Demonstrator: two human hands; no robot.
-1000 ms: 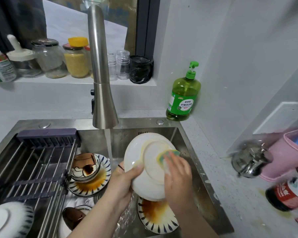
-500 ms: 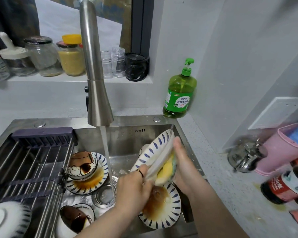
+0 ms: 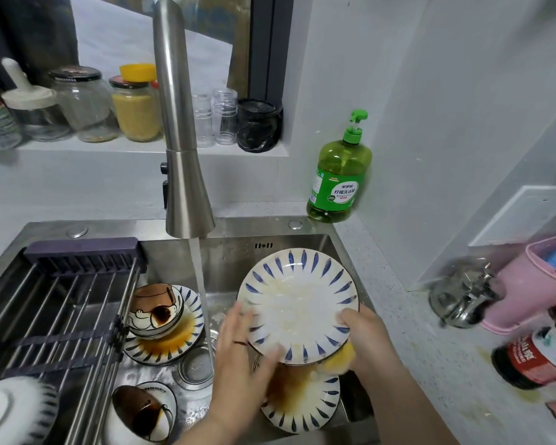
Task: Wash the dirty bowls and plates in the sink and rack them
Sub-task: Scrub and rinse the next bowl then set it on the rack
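Over the stainless steel sink (image 3: 238, 227), from the head camera: the round white ceramic plate with blue dashes (image 3: 297, 305) is up on a tilt above the basin, face to us, pale yellow smears across it. The left hand (image 3: 241, 358) curls round its lower left rim, blurred with motion. The right hand (image 3: 369, 338) pinches the right rim, thumb on the face, with a yellow sponge (image 3: 342, 353) squeezed against the underside. Water (image 3: 199, 268) runs from the tall brushed-steel tap (image 3: 180, 155), falling just left of the plate, not onto it.

How far along? Early, I'd judge. One white upturned dish (image 3: 10, 409) sits on the dark roll-up rack (image 3: 55, 303) over the sink's left half, and that's all that's racked.

Now the count. Blue-dash plates: three. One in the hands and two down in the basin, a sauce-stained plate on the left (image 3: 174, 345) and a second stained plate (image 3: 305, 399) right under the hands. Bowls in the basin: two. A brown-and-white cartoon bowl (image 3: 156, 308) rests on that left plate, and a tipped bowl with dark sauce (image 3: 142, 406) lies at the front. So four dirty pieces wait, plus this one to rinse.
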